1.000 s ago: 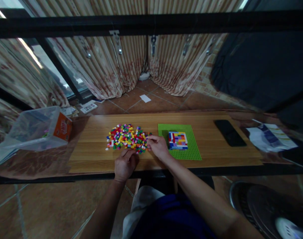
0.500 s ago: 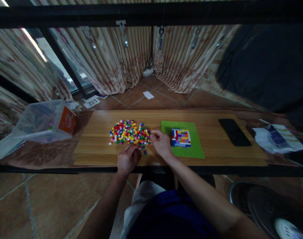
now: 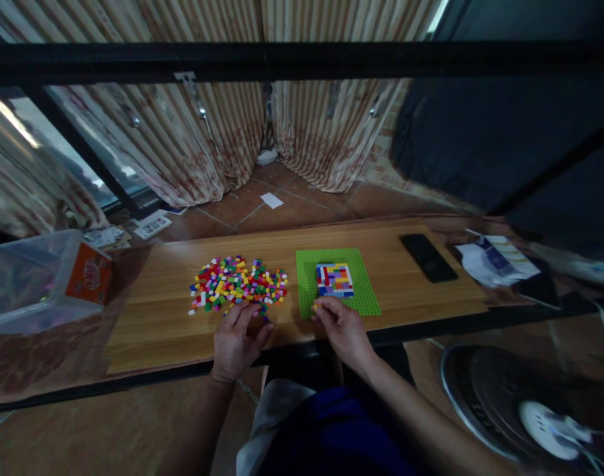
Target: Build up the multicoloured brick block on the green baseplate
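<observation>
A green baseplate (image 3: 365, 291) lies on the wooden board, with a block of multicoloured building bricks (image 3: 334, 280) built up on it. My right hand (image 3: 345, 329) is over the plate's near left corner, its thumb and fingertips pinched on a small yellowish brick (image 3: 316, 307). To the left spreads a loose pile of small coloured bricks (image 3: 232, 281). At the pile's near edge rests my left hand (image 3: 238, 337), thumb and fingers apart, nearest to a few stray bricks. Nothing shows in its grasp.
On the board's right lies a black phone (image 3: 428, 258). A clear plastic box (image 3: 29, 284) with an orange label stands at the left. White packaging (image 3: 500, 261) lies past the right end of the wooden board (image 3: 148, 337). A round dark stool (image 3: 500, 396) holds a white power strip.
My right hand has moved from the pile's right edge to the baseplate's near corner. My left hand has opened beside the pile. The head view has turned to the right.
</observation>
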`<state>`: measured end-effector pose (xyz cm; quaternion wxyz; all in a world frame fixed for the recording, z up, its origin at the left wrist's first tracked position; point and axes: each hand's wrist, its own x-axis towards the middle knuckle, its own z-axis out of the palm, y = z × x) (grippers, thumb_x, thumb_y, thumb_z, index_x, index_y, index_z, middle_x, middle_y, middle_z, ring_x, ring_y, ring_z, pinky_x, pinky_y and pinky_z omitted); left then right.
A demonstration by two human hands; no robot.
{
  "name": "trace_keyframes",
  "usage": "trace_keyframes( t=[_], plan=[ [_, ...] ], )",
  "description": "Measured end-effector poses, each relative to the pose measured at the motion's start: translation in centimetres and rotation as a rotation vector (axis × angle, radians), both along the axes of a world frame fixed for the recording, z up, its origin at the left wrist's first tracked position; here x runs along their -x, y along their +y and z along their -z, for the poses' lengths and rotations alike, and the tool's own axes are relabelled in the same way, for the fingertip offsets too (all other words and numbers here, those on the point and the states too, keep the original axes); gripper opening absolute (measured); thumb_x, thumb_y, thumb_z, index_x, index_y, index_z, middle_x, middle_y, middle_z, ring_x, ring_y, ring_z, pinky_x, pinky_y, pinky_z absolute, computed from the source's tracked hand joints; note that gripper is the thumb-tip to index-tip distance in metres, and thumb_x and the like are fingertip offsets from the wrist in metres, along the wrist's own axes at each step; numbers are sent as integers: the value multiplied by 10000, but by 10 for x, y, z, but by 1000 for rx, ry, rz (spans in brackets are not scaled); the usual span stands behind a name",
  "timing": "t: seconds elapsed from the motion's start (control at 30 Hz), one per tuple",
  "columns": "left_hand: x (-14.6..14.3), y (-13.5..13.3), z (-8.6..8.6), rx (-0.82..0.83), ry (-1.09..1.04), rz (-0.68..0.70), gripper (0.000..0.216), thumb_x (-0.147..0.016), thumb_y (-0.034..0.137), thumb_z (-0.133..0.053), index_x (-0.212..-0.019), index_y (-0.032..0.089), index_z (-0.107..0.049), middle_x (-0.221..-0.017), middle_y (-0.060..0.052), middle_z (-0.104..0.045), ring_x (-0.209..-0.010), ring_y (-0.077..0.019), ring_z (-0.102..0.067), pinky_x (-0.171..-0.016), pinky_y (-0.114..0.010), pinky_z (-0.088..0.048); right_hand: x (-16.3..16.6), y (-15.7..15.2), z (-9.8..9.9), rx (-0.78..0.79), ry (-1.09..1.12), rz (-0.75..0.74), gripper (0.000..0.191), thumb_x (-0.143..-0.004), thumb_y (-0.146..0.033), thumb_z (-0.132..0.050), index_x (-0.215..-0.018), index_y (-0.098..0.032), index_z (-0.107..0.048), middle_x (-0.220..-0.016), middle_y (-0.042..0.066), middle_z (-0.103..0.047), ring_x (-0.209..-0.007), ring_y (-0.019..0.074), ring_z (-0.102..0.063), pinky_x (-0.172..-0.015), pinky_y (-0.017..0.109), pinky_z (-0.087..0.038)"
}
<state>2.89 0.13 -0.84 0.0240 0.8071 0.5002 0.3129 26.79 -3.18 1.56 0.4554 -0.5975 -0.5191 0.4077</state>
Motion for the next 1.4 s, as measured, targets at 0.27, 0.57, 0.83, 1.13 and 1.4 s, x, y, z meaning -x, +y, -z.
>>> trace_keyframes(
  t=[0.27, 0.57, 0.83, 1.13, 1.4],
  plan=[
    [-18, 10, 3, -40, 76, -59, 263, -868, 434, -595, -988, 209, -661, -913, -61, -692, -823, -211, -666, -723, -308, -514, -64, -4, -6, -142, -261, 237, 236, -893, -406, -520, -942, -238, -679, -969, 56, -682, -893, 220, -635, -758, 345, -490],
    [-12, 24, 6, -19, 118, -116, 332, -921, 458, -488, -987, 192, -676, -886, -54, -721, -739, -189, -670, -616, -273, -459, -72, 30, 12, -264, -158, 328, 181, -795, -393, -668, -851, -244, -755, -1065, 65, -563, -1062, 215, -548, -955, 384, -440],
    [-13, 24, 9, -23, 48, -128, 323, -913, 456, -496, -975, 193, -673, -825, -43, -705, -726, -176, -667, -646, -265, -479, -74, 43, 27, -235, -150, 329, 130, -773, -342, -685, -832, -255, -761, -1112, 66, -575, -1129, 221, -532, -1009, 398, -410],
    [-13, 24, 6, 1, 40, -126, 306, -911, 435, -497, -978, 195, -675, -820, -42, -702, -728, -170, -662, -631, -258, -471, -75, 47, 22, -197, 12, 367, 170, -683, -338, -712, -810, -228, -738, -1060, 61, -637, -1068, 225, -580, -965, 394, -443],
    [-13, 23, 7, -21, 51, -124, 290, -924, 412, -484, -980, 204, -678, -882, -56, -721, -770, -184, -678, -654, -266, -487, -74, 51, 29, -135, 49, 418, 335, -727, -460, -674, -920, -187, -678, -921, 57, -686, -844, 201, -628, -764, 333, -505]
  ],
)
